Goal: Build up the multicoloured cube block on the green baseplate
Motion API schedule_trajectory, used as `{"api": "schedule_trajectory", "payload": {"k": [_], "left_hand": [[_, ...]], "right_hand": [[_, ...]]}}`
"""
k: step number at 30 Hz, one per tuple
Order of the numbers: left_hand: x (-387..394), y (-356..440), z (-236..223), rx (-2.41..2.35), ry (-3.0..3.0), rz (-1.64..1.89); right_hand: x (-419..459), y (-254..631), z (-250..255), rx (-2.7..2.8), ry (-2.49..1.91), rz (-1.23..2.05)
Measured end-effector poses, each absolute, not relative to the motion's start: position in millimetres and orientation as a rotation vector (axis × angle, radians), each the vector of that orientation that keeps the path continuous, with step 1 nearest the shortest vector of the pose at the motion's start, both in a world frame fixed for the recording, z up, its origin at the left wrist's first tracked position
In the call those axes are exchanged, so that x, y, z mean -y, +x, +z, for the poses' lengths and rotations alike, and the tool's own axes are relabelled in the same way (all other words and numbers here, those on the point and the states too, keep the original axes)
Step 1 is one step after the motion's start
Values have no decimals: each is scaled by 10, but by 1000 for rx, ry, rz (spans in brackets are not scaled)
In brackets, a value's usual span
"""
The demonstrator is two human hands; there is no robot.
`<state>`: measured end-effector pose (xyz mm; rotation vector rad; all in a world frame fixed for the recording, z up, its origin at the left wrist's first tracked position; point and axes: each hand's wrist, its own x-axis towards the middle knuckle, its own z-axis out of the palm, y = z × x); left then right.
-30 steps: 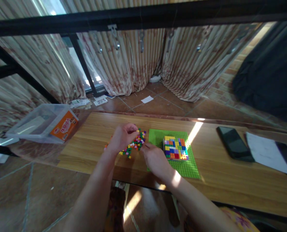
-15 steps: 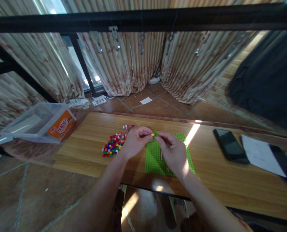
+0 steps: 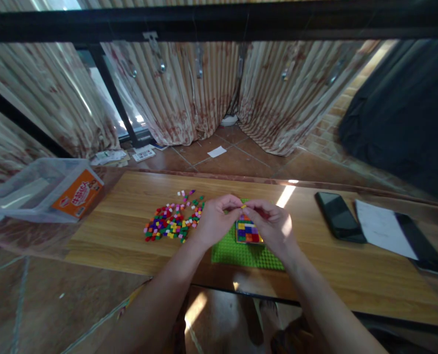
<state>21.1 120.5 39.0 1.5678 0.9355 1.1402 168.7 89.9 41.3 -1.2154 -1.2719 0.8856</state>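
My left hand (image 3: 219,219) and my right hand (image 3: 272,223) meet fingertip to fingertip over the green studded baseplate (image 3: 226,253). Between their pinched fingers shows a small yellow toy brick (image 3: 243,207), partly covered by the fingertips. Just below it on the plate, a block of small coloured bricks (image 3: 247,232) is set in rows, its right side hidden behind my right hand. To the left of my left hand, a heap of loose coloured bricks (image 3: 171,223) lies on the wooden table (image 3: 111,236).
A clear plastic box (image 3: 38,191) with an orange label stands beyond the table's left end. On the right lie a black phone (image 3: 340,216) and a white sheet (image 3: 383,228) with a dark flat object (image 3: 422,241). Patterned curtains (image 3: 200,103) hang behind.
My right fingertips have come together with my left ones at the yellow brick. More of the coloured brick rows shows between my hands. The view has shifted slightly to the right.
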Motion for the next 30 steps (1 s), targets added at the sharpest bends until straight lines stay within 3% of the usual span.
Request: {"api": "schedule_trajectory", "payload": {"k": [8,15,21,30], "left_hand": [[-1201,258,396,-1029,1818,1097],[-1339,185,281,-1408,1858,935],[-1341,265,194,-1331,1726,873],[-1326,313,151,-1210,1575,901]], "right_hand": [[-900,1845,458,1442,-1351,711],[-923,1943,402,1695,-1392,518],[-995,1944,226,1727,-1416,375],[-1056,1942,182,1616,-1460,506]]}}
